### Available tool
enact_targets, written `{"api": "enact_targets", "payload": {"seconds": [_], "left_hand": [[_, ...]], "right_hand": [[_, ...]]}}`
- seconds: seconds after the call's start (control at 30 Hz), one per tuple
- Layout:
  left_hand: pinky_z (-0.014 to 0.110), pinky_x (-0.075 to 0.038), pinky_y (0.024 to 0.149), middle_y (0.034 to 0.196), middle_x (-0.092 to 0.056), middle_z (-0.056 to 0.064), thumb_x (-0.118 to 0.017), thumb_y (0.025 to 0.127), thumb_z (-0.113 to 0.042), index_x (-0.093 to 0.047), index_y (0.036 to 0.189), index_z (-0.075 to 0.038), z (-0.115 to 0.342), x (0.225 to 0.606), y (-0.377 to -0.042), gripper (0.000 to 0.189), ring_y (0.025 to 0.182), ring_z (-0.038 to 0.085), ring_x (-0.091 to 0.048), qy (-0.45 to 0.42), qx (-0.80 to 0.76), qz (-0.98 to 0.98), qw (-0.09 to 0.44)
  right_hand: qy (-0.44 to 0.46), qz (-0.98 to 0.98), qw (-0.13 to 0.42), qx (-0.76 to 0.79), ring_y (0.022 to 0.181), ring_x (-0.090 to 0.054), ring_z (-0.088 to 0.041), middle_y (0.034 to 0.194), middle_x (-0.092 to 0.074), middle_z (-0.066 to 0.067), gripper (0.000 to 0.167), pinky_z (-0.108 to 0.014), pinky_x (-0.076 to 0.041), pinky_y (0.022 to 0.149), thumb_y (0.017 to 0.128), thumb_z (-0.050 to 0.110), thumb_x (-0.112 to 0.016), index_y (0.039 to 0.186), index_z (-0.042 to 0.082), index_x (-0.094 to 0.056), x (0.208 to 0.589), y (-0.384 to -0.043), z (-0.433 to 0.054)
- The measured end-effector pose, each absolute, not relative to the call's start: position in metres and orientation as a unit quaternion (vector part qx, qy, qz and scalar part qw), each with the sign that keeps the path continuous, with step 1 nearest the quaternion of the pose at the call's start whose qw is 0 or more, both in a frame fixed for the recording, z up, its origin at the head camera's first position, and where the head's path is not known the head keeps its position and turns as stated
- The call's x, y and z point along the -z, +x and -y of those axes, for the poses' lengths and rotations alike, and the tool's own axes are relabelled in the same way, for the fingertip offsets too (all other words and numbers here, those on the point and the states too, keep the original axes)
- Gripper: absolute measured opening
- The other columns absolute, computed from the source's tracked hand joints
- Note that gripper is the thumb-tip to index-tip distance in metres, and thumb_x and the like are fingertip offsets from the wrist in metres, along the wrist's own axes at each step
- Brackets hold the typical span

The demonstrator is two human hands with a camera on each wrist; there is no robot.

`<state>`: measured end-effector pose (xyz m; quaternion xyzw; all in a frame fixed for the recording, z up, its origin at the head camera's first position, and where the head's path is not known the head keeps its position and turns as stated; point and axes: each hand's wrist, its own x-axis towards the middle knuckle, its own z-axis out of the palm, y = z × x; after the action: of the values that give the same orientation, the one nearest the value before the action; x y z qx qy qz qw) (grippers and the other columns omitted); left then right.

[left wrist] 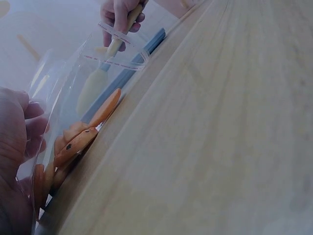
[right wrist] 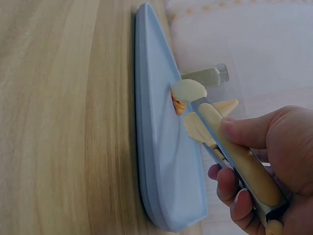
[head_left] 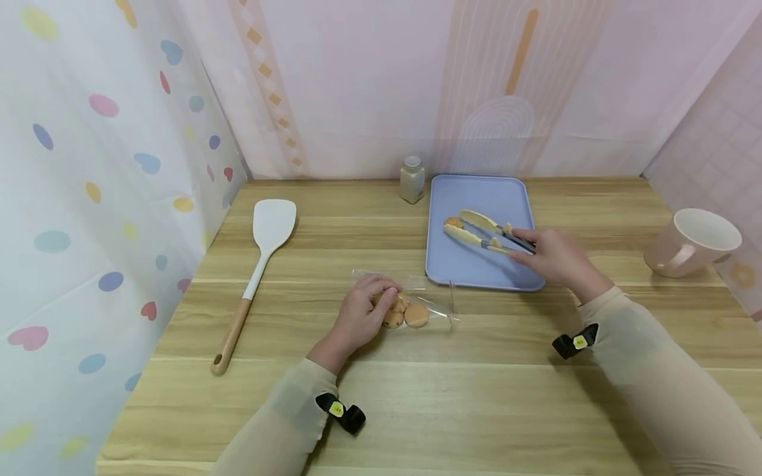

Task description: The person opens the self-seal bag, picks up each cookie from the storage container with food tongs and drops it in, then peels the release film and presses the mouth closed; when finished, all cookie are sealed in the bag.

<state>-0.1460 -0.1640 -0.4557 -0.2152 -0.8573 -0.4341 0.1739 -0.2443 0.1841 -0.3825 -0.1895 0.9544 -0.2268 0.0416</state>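
Observation:
My right hand (head_left: 558, 259) grips a pair of tongs (right wrist: 234, 152) with cream-coloured tips and metal arms over the blue tray (head_left: 476, 268). The tong tips stand apart, right by a round orange-brown cookie (head_left: 454, 222) on the tray. With its fingers curled at the edge, my left hand (head_left: 364, 307) holds a clear plastic bag (head_left: 440, 307) lying on the table. Several cookies (head_left: 417, 315) are inside the bag, one with dark spots (left wrist: 76, 146). The bag's open end faces the tray. My left fingers partly cover the bag's left end.
Behind the tray's left corner stands a small glass jar (head_left: 412, 180). A white spatula (head_left: 262, 251) with a wooden handle lies at the left of the wooden table (head_left: 464, 410). At the right edge is a pink mug (head_left: 684, 244). Patterned curtains (head_left: 369, 86) hang behind and beside the table.

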Motion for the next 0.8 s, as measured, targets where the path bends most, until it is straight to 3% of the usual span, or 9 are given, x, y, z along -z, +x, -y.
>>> {"api": "enact_targets", "payload": {"seconds": [0.17,0.37,0.47,0.8], "left_hand": [[0.04,-0.047,0.09,0.102,-0.067,0.002,-0.055,0.098,-0.015,-0.072,0.097,-0.007,0.164,0.457,-0.146,0.019,0.104,0.018,-0.057,-0.215,0.436,0.857,0.172],[0.039,-0.046,0.089,0.102,-0.066,0.002,-0.054,0.099,-0.015,-0.072,0.097,-0.006,0.165,0.456,-0.146,0.02,0.103,0.017,-0.057,-0.214,0.443,0.854,0.168],[0.039,-0.047,0.089,0.102,-0.066,0.002,-0.054,0.099,-0.015,-0.072,0.096,-0.004,0.165,0.457,-0.146,0.021,0.103,0.017,-0.057,-0.217,0.442,0.854,0.168],[0.039,-0.046,0.091,0.104,-0.066,0.002,-0.056,0.098,-0.016,-0.072,0.098,-0.006,0.164,0.457,-0.147,0.019,0.104,0.018,-0.057,-0.22,0.437,0.856,0.167]], "right_hand": [[-0.191,-0.954,0.056,0.224,0.044,-0.025,-0.01,0.051,-0.027,0.005,0.055,-0.027,-0.029,0.042,0.093,0.03,-0.064,0.139,0.004,-0.049,0.384,-0.248,-0.18],[-0.188,-0.954,0.065,0.226,0.048,-0.026,-0.012,0.052,-0.04,0.002,0.054,-0.029,-0.03,0.046,0.093,0.03,-0.063,0.139,0.005,-0.049,0.381,-0.249,-0.176],[-0.187,-0.953,0.064,0.23,0.046,-0.025,-0.011,0.052,-0.035,0.003,0.054,-0.028,-0.03,0.044,0.093,0.028,-0.064,0.139,0.004,-0.05,0.381,-0.248,-0.176],[-0.22,-0.938,0.017,0.267,0.045,-0.035,-0.012,0.063,-0.044,-0.003,0.052,-0.028,-0.035,0.042,0.093,0.03,-0.065,0.136,0.003,-0.053,0.37,-0.217,-0.193]]}}
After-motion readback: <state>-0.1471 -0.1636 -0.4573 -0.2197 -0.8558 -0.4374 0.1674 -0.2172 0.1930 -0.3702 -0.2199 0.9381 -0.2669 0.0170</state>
